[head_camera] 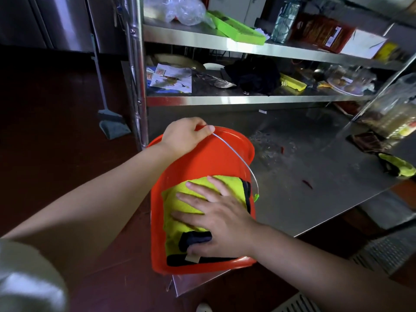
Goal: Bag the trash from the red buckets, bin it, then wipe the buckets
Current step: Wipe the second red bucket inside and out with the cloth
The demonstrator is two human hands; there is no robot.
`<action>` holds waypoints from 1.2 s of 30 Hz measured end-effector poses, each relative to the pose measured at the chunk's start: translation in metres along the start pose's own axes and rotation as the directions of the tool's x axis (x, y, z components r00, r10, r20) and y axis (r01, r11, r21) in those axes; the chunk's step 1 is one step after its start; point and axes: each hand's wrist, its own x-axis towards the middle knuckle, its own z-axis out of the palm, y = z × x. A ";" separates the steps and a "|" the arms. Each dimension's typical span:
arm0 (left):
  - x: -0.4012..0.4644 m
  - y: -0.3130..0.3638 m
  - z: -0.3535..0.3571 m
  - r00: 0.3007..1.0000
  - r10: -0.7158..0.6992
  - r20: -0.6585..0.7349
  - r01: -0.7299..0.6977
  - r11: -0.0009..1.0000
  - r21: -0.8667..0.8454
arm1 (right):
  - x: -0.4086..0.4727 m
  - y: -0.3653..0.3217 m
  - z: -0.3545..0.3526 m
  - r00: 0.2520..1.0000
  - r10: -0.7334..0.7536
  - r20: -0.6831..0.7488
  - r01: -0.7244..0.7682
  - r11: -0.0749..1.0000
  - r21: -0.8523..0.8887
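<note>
Lying tipped on its side, the red bucket (202, 158) rests at the near corner of a steel table (315, 176), with its open mouth toward the shelves. The left hand (184, 136) curls its fingers around the far rim, right where the thin wire handle (236, 154) starts. The right hand (216, 212) lies flat with straight, spread fingers, pressing a yellow cloth (191, 199) with a dark edge against the bucket's side. A small tan tag (192, 258) sticks out of the cloth's edge, but no words on it can be read.

No brand or writing is clear anywhere. A paper sheet (171, 78) on the lower shelf has little pictures, too blurry to read. A brown box (322, 33) on the upper shelf has a white label, blurry too. Near it stand a clear water bottle (284, 19), a bright green tray (236, 28) and some crinkled clear plastic (177, 10). A dark bundle (254, 75) lower down is hard to make out.

The inside of the bucket is hidden. The right side of the picture is smeared, so the jars there are only shapes. Another yellow cloth (398, 165) lies near the table's right edge.

The table top is scratched and has small bits and red scraps on it. The floor (45, 131) is dark red-brown. A grey dustpan (112, 124) on a long handle leans by the shelf post. A metal grate (382, 255) shows at bottom right.
</note>
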 end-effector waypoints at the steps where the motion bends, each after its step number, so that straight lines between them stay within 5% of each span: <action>1: 0.000 -0.003 0.000 1.000 0.004 -0.019 -0.005 1.000 -0.009 | 0.001 0.001 0.000 1.000 -0.004 0.002 0.004 1.000 0.005; 8: 0.002 -0.019 -0.003 0.985 -0.136 -0.105 0.129 0.989 -0.073 | 0.020 0.029 0.002 1.000 -0.001 0.014 0.000 0.999 0.049; 16: 0.003 -0.011 -0.003 0.981 -0.178 -0.074 0.173 0.982 -0.070 | 0.062 0.104 -0.008 0.956 0.294 0.011 -0.294 0.953 0.074; 24: -0.004 -0.017 -0.007 0.968 -0.231 -0.095 0.224 0.971 -0.079 | 0.007 0.060 0.010 0.978 0.205 -0.027 -0.202 0.976 0.080; 29: -0.006 -0.005 -0.002 0.931 -0.289 -0.225 0.246 0.948 -0.201 | -0.045 0.030 0.018 0.982 0.181 -0.047 -0.175 0.978 0.118; 32: 0.000 0.008 -0.001 0.952 -0.108 -0.286 0.124 0.992 0.037 | -0.049 0.026 0.014 0.982 0.189 -0.026 -0.184 0.973 0.138; 34: 0.008 0.011 -0.001 0.983 0.058 -0.174 -0.035 0.991 0.130 | -0.045 0.023 0.013 0.981 0.189 -0.030 -0.183 0.973 0.138; 36: 0.012 0.011 -0.003 0.998 0.057 -0.033 -0.053 0.993 0.104 | -0.039 0.020 0.014 0.981 0.190 -0.029 -0.185 0.975 0.122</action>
